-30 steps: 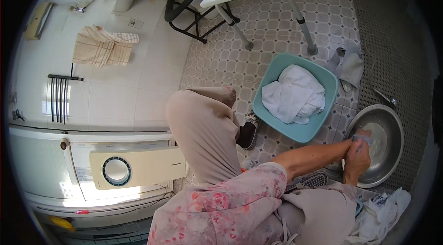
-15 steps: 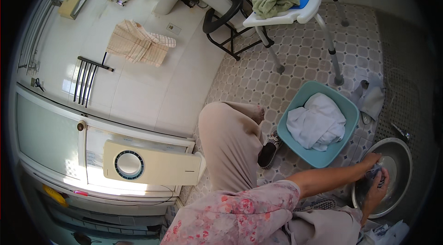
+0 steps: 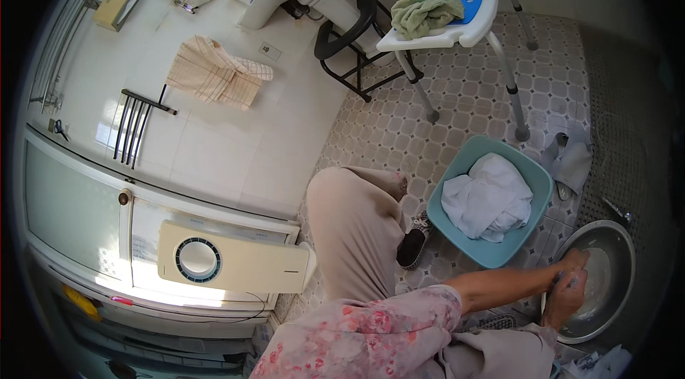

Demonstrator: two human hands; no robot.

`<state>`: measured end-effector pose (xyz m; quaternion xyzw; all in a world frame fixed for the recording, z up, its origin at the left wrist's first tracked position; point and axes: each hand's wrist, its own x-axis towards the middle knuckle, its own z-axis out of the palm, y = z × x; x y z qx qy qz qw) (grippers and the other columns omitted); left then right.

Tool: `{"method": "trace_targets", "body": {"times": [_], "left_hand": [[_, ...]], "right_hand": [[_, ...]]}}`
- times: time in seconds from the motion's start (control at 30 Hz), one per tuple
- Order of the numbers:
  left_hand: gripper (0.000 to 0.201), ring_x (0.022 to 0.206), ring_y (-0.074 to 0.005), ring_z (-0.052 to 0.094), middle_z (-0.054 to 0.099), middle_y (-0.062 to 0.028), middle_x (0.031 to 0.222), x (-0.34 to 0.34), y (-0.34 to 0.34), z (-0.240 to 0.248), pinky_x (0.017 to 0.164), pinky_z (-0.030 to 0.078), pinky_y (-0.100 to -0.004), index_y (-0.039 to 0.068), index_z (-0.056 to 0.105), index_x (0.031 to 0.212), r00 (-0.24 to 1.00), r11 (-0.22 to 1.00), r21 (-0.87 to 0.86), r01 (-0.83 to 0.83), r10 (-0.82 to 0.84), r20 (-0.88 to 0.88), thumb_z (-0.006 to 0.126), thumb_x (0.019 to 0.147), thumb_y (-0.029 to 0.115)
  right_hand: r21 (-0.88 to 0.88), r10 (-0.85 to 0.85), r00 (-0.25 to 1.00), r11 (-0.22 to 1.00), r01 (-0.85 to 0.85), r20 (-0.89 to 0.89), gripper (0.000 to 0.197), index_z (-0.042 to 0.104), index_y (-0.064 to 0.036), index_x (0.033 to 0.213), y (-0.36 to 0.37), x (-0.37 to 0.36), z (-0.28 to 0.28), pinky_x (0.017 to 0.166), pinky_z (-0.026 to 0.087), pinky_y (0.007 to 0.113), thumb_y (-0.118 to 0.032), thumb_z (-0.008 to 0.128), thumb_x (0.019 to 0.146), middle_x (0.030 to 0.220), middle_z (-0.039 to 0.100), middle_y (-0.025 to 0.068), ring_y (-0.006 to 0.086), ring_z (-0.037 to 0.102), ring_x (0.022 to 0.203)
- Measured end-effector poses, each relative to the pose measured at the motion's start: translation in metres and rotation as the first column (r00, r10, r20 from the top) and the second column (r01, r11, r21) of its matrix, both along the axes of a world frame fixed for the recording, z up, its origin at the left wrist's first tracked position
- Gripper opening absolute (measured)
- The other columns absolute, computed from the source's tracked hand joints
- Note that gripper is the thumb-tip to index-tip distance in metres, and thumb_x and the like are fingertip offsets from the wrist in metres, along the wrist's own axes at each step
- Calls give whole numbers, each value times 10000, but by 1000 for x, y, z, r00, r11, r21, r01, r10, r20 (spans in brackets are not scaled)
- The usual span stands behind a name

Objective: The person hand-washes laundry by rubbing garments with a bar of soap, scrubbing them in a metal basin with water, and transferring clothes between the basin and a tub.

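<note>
My left hand (image 3: 573, 262) and my right hand (image 3: 566, 298) are close together over the left side of a round metal basin (image 3: 629, 259). Both are closed on a small grey-blue cloth (image 3: 570, 280), of which only a bit shows between the fingers. What kind of cloth it is, I cannot make out. The basin looks wet and shiny inside. Just beyond my left forearm, a square teal tub (image 3: 492, 256) holds a heap of white cloth (image 3: 488, 197).
Past the tub, grey cloth (image 3: 572, 164) lies on the tiled floor. A small metal fitting (image 3: 618, 209) is beside the basin. Behind stands a white-and-blue shower chair (image 3: 457, 29) with a green towel (image 3: 426, 17) on it. A white plastic bag (image 3: 603, 365) lies near my right arm.
My hands have come closer together and turned, so the small cloth between them is more hidden. The whole view has shifted slightly.
</note>
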<state>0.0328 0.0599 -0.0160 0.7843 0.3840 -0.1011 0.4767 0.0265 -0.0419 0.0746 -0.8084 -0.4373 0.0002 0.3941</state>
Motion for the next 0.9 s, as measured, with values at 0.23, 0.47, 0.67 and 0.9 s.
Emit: {"method": "trace_targets", "body": {"times": [0.23, 0.47, 0.67, 0.9], "left_hand": [[560, 1035, -210, 533, 586, -110, 1163, -11, -45, 79, 868, 410, -332, 9, 559, 1229, 848, 488, -864, -124, 505, 164, 624, 862, 427], [590, 786, -271, 690, 693, -217, 829, -26, -16, 107, 720, 520, -372, -108, 660, 820, 892, 945, -290, 148, -1, 451, 795, 644, 439], [304, 744, -361, 661, 660, -225, 758, -8, 8, 108, 729, 509, -402, -80, 663, 803, 882, 976, 170, -139, 44, 469, 713, 674, 190], [145, 657, -124, 584, 631, -36, 701, -14, 6, 154, 638, 469, -270, -2, 657, 732, 613, 763, -636, 118, 448, 651, 713, 693, 126]], "right_hand": [[-239, -199, 926, 963, 125, -321, 356, 605, -8, 1146, -74, 167, -174, 765, 473, 394, -306, 492, 987, 981, 664, 192, 316, 628, 827], [-10, 117, 806, 989, -151, -580, 399, 582, 55, 1103, -49, 133, -43, 883, 403, 311, -308, 447, 1005, 1000, 568, 91, 181, 535, 960], [-41, 166, 789, 971, -236, -592, 541, 454, 43, 1331, -63, 143, -48, 1002, 377, 359, -249, 610, 902, 1268, 542, 160, 259, 526, 1153], [-295, 72, 753, 892, -342, -654, 524, 508, 17, 1301, -123, 156, -131, 909, 437, 388, -157, 680, 838, 1184, 617, 152, 284, 596, 1052]]}}
